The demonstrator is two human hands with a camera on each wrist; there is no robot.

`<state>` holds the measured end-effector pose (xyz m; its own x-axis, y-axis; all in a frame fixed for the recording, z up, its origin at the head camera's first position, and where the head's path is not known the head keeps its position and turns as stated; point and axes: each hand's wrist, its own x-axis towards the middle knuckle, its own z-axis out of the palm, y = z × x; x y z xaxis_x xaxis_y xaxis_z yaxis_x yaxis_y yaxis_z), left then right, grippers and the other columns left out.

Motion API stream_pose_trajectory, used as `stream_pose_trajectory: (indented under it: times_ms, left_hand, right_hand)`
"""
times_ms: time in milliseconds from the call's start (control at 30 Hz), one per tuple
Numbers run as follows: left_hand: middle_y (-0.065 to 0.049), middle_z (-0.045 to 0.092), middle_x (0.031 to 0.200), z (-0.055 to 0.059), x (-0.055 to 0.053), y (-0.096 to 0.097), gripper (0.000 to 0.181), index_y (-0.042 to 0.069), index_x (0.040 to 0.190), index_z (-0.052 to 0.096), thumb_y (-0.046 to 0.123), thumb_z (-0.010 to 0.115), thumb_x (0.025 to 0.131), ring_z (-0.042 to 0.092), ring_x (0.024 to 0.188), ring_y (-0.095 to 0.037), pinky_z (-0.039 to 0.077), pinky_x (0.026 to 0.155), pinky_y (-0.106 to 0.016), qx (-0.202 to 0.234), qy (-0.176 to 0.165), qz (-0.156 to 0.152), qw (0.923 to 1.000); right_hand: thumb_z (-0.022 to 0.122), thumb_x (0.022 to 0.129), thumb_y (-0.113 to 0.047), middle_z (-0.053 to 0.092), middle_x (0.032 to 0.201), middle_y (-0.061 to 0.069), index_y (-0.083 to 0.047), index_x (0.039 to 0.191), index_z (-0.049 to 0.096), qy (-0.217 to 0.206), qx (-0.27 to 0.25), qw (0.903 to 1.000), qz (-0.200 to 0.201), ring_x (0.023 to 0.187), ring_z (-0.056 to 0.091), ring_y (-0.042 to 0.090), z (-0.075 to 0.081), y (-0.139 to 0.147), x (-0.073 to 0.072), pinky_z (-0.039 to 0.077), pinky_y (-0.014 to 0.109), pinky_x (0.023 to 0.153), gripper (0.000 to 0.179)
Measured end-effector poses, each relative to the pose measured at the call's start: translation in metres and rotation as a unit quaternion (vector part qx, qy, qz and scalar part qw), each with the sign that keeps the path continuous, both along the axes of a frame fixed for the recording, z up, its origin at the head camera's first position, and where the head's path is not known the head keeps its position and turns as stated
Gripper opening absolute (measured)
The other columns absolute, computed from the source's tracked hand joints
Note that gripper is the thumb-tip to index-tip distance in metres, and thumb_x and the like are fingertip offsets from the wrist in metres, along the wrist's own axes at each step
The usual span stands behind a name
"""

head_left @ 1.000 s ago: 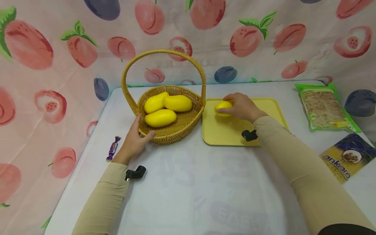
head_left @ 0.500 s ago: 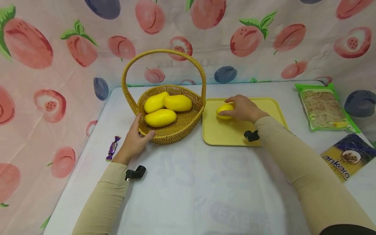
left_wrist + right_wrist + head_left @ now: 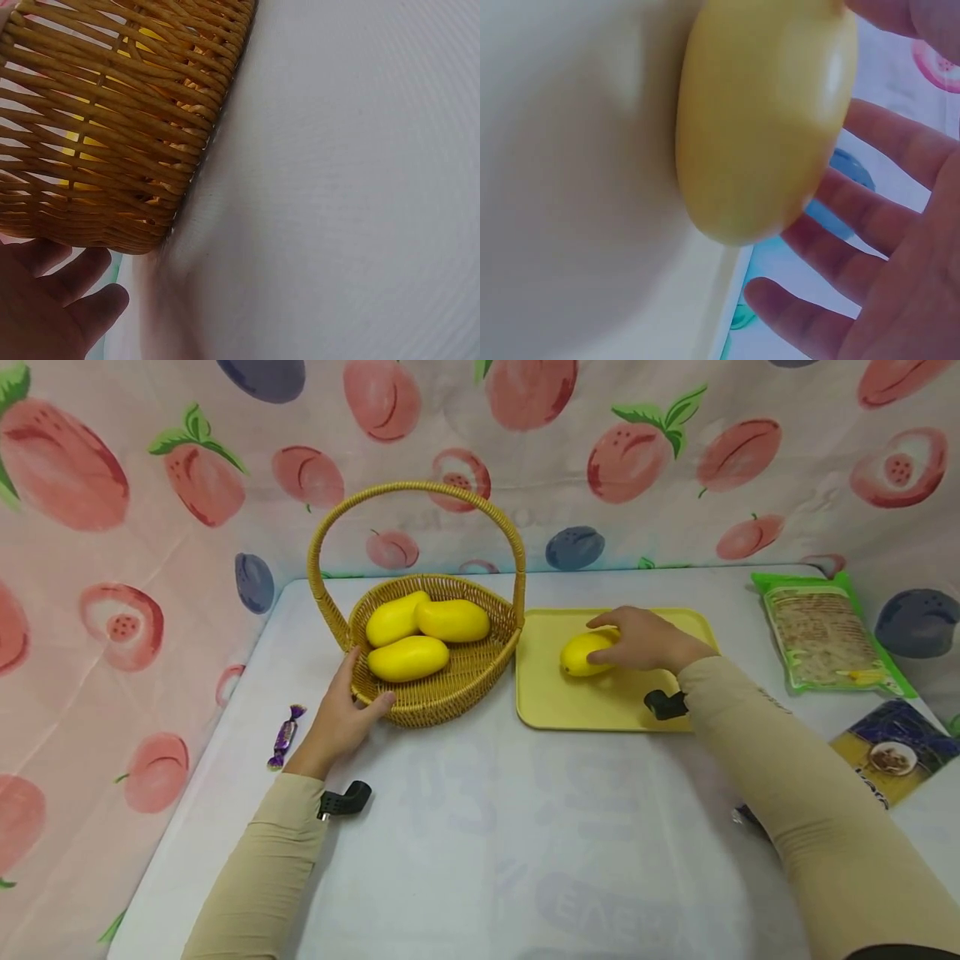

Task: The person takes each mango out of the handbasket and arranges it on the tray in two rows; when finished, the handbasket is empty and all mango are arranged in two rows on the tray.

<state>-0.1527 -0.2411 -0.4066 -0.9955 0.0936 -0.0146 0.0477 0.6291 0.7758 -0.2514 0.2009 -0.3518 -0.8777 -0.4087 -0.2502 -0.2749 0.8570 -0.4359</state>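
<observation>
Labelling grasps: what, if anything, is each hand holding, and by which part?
Right hand: the yellow fruit at the tray, held across its sides. Left hand: touches the near left side of the basket, no clear grip.

We rest our left hand (image 3: 333, 727) against the basket (image 3: 457, 700), which holds three yellow fruits (image 3: 408, 659), and grip a fourth fruit (image 3: 582, 656) at the tray (image 3: 551, 706) with our right hand (image 3: 648, 642). A candy (image 3: 285, 737) lies near our left wrist.

Yellow fruit (image 3: 582, 657) in right hand (image 3: 651, 640); paler yellow tray (image 3: 570, 706) beneath; golden-brown woven basket (image 3: 453, 706) at left hand (image 3: 334, 727); pink peach-print cloth (image 3: 551, 464) beyond.
</observation>
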Motion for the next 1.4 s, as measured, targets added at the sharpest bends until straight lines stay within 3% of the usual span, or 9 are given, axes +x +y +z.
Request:
stream_pose_trajectory:
  times_ms: [167,467,867,1400]
  left_hand:
    - [-0.014,0.003,0.166,0.0,0.0,0.0,0.096,0.015,0.162,0.0,0.044,0.064,0.096,0.007,0.151,-0.034,0.011,0.119,-0.056,0.001,-0.002,0.001,1.0]
    - [-0.014,0.004,0.166,0.001,0.001,0.001,0.097,0.015,0.162,0.0,0.046,0.063,0.095,0.008,0.151,-0.034,0.011,0.119,-0.056,0.008,-0.003,0.002,1.0]
    - [-0.016,0.006,0.166,0.0,-0.001,0.0,0.094,0.009,0.162,0.003,0.037,0.064,0.097,0.01,0.151,-0.033,0.011,0.12,-0.052,0.014,0.021,-0.009,0.9996]
    - [-0.014,0.006,0.166,-0.001,-0.001,0.0,0.094,0.01,0.162,0.003,0.037,0.064,0.096,0.009,0.151,-0.032,0.011,0.12,-0.053,0.014,0.018,-0.007,0.9997]
  right_hand:
    - [0.07,0.09,-0.03,0.045,0.148,0.023,-0.002,0.142,0.054,0.003,-0.007,1.0,0.004,0.139,0.034,0.044,-0.001,0.002,0.001,0.023,0.059,0.115,0.06]
    - [0.071,0.092,-0.032,0.045,0.145,0.028,0.0,0.142,0.053,0.022,-0.027,0.9994,-0.005,0.135,0.036,0.045,-0.005,-0.009,-0.004,0.025,0.058,0.113,0.063]
    - [0.071,0.093,-0.034,0.047,0.143,0.026,0.001,0.141,0.054,0.043,-0.046,0.9974,-0.036,0.133,0.037,0.045,-0.014,-0.03,-0.016,0.026,0.056,0.113,0.062]
    - [0.069,0.095,-0.032,0.045,0.144,0.026,0.001,0.142,0.053,0.071,-0.079,0.9914,-0.077,0.136,0.033,0.044,-0.027,-0.052,-0.031,0.024,0.053,0.115,0.06]
